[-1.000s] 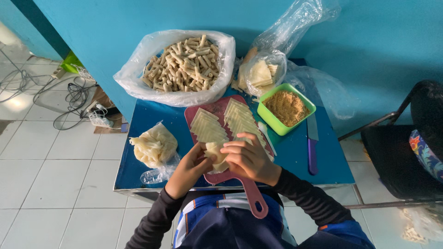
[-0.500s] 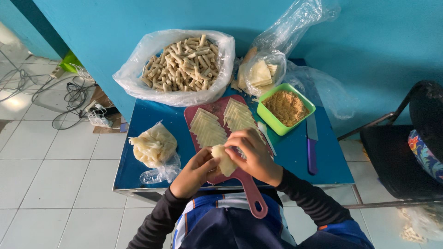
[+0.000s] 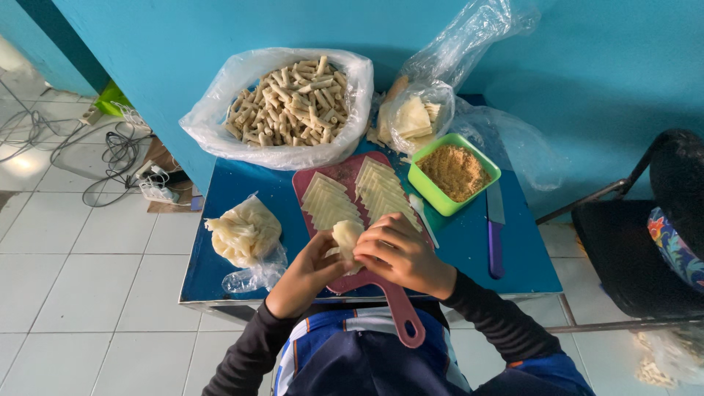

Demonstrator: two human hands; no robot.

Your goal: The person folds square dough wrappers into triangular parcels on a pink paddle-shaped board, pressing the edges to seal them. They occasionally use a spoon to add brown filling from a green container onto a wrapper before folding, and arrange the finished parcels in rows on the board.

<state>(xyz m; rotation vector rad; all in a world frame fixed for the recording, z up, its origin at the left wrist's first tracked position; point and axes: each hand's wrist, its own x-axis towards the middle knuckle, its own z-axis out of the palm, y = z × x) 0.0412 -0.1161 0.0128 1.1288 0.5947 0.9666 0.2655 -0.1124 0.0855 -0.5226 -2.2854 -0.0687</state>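
Observation:
Over the near end of a pink cutting board (image 3: 345, 174), my left hand (image 3: 306, 271) and my right hand (image 3: 398, 253) together hold a pale folded pastry wrapper (image 3: 345, 236). My left hand supports it from below and my right fingers curl over its right side. Two fanned rows of triangular wrappers (image 3: 331, 202) lie on the board just beyond my hands. A green square tub of brown crumbly filling (image 3: 454, 172) stands to the right of the board.
A large plastic bag of finished rolls (image 3: 290, 103) sits at the back of the blue table (image 3: 513, 260). A small bag of wrappers (image 3: 246, 233) lies left, another bag (image 3: 414, 121) at the back. A purple-handled knife (image 3: 496, 235) lies right. A chair (image 3: 645, 242) stands right; cables (image 3: 110, 158) lie on the floor.
My hands have kept working the wrapper; it is turned and lifted slightly, with my right fingers closing further over it. Nothing else on the table has moved.

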